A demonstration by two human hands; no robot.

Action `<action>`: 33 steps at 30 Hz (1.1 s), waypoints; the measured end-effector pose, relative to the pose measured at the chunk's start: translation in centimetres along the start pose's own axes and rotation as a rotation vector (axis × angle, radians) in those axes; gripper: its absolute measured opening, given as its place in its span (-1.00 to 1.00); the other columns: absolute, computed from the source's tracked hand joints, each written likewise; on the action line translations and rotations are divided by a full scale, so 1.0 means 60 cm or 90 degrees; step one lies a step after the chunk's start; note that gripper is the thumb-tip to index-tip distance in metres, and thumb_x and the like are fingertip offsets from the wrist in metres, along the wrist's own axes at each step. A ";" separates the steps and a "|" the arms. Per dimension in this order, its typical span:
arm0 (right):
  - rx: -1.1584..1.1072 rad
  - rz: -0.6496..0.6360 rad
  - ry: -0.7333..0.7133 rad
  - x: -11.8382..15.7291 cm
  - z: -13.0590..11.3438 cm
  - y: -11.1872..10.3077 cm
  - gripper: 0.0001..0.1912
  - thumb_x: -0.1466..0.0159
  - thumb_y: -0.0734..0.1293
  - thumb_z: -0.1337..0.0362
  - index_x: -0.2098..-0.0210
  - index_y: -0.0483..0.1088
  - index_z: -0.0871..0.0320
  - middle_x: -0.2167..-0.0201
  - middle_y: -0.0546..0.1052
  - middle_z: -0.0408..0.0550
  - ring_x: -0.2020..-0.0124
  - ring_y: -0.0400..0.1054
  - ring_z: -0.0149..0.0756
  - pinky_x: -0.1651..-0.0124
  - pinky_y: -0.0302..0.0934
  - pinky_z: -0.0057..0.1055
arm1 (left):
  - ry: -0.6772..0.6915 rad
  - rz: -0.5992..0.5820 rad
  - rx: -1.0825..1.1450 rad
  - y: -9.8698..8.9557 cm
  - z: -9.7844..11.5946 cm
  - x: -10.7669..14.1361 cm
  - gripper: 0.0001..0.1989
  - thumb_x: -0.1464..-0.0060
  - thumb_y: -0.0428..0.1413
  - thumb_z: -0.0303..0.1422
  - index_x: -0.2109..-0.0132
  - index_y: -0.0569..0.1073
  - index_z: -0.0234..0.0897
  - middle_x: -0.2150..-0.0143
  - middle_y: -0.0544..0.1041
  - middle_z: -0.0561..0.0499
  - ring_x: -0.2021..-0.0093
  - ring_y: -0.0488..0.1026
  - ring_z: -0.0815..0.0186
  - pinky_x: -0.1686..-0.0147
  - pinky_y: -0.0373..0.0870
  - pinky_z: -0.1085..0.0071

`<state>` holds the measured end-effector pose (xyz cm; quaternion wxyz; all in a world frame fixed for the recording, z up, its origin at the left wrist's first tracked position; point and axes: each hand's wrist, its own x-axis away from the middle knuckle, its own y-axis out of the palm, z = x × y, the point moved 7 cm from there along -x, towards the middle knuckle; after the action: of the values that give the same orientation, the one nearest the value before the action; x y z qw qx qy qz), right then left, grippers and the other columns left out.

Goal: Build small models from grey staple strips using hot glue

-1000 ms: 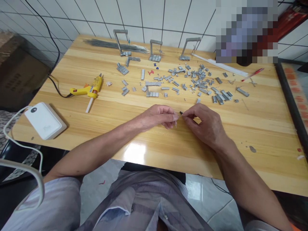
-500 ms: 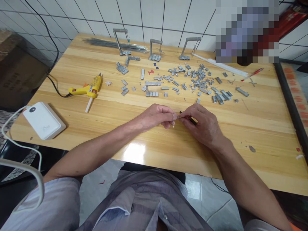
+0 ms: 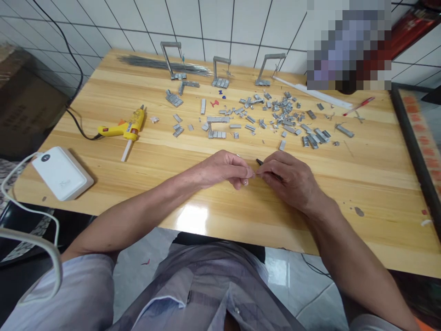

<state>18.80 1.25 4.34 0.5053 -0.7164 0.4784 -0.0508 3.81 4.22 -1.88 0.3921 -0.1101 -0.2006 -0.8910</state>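
My left hand (image 3: 229, 169) is closed in a pinch above the table. Bits of a thin silvery wire piece (image 3: 245, 182) show at its fingertips, while the rest is covered by the fingers. Close by on the right, my right hand (image 3: 292, 178) is also closed, its thumb and forefinger nearly meeting the left fingertips. A slim black tool (image 3: 259, 162) sticks out from under the right fingers; its kind is hidden. Beyond the hands stands a small grey frame (image 3: 218, 120) made of folded metal-looking strips, with loose grey pieces (image 3: 284, 110) scattered to its right.
Three upright grey frames (image 3: 222, 60) stand near the tiled wall, beside a bundle of thin wires (image 3: 148, 63). A yellow glue gun (image 3: 136, 124) and a white power bank (image 3: 64, 174) lie to the left. A red pen (image 3: 358, 105) lies at the far right.
The silvery wire piece has turned in my left fingers and shows less below them. My right hand has shifted slightly, and more of the black tool's end is visible.
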 end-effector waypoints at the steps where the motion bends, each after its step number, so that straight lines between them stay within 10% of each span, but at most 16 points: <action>1: -0.003 0.009 0.006 0.000 0.002 -0.001 -0.85 -0.43 0.33 0.33 0.19 0.56 0.02 0.28 0.60 -0.02 0.26 0.49 -0.22 0.21 0.38 -0.27 | 0.009 0.010 0.001 -0.002 0.002 -0.001 -0.86 -0.09 0.36 -0.37 0.35 0.66 -0.37 0.43 0.64 -0.03 0.49 0.54 0.44 0.39 0.53 0.52; 17: 0.087 0.121 0.095 0.006 0.018 -0.036 -0.76 -0.38 0.42 0.22 -0.04 0.50 0.02 0.11 0.60 0.04 0.14 0.51 -0.10 0.07 0.42 -0.13 | 0.134 0.135 -0.038 -0.014 0.012 -0.002 -0.79 -0.13 0.33 -0.27 0.36 0.62 -0.34 0.42 0.63 0.00 0.45 0.53 0.44 0.34 0.49 0.50; 22: 0.280 0.003 0.192 0.074 0.031 -0.077 -0.51 -0.36 0.41 -0.03 -0.18 0.44 0.08 0.06 0.59 0.16 0.05 0.50 0.12 0.04 0.42 0.06 | 0.239 0.236 -0.015 -0.036 0.026 0.002 -0.79 -0.12 0.33 -0.24 0.35 0.62 -0.32 0.40 0.62 0.03 0.44 0.53 0.45 0.31 0.47 0.50; 27: 0.395 -0.116 0.196 0.175 0.031 -0.032 -0.37 -0.44 0.26 -0.08 -0.30 0.33 0.24 0.00 0.56 0.30 0.02 0.45 0.18 0.06 0.41 0.07 | 0.270 0.244 -0.006 -0.037 0.024 -0.001 -0.73 -0.12 0.32 -0.20 0.40 0.59 -0.31 0.41 0.60 0.03 0.44 0.50 0.43 0.32 0.46 0.48; 33: 0.362 -0.048 0.284 0.200 0.043 -0.007 -0.49 -0.48 0.19 0.07 -0.25 0.41 0.25 0.03 0.55 0.30 0.08 0.41 0.11 0.01 0.36 0.06 | 0.290 0.247 -0.011 -0.028 0.025 0.001 -0.73 -0.13 0.31 -0.17 0.37 0.61 -0.30 0.42 0.59 0.03 0.45 0.49 0.42 0.35 0.45 0.47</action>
<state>26.96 -5.87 -1.49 0.5652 -0.5356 0.5170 -0.3555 2.57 5.90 -0.98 0.5890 0.0529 -0.0754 -0.8028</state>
